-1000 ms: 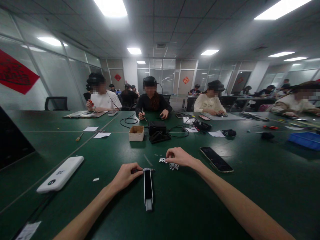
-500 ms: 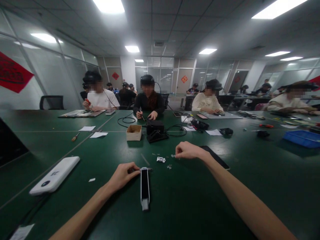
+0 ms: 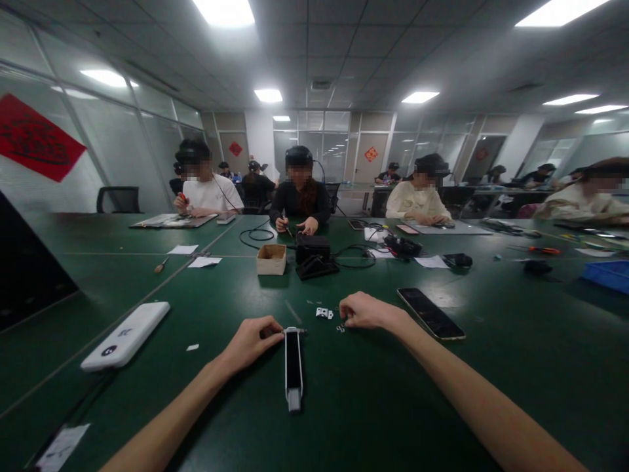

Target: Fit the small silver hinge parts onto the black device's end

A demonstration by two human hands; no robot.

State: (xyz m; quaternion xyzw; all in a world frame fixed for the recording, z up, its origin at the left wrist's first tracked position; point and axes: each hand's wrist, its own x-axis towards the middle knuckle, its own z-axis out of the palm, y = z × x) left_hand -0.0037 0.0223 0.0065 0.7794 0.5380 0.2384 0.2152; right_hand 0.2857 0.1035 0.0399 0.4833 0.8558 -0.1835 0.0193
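A long, narrow device with a white frame, a black face and a grey lower end lies on the green table. A thin crosswise rod sits at its far end. My left hand is closed in a pinch at the left end of that rod. To the right, my right hand is closed, fingertips down at the table among small parts; what they hold, if anything, is hidden. Just left of those fingertips are a small white-and-black piece and tiny ring-like pieces.
A dark phone lies beyond my right forearm. At left lies a white power bank-like block with a cable. Ahead are an open cardboard box and a black stand. Several people sit across the table.
My right hand has moved nearer, from the clear bits toward the tiny rings. The left hand keeps its pinch at the device. The whole view has shifted slightly.
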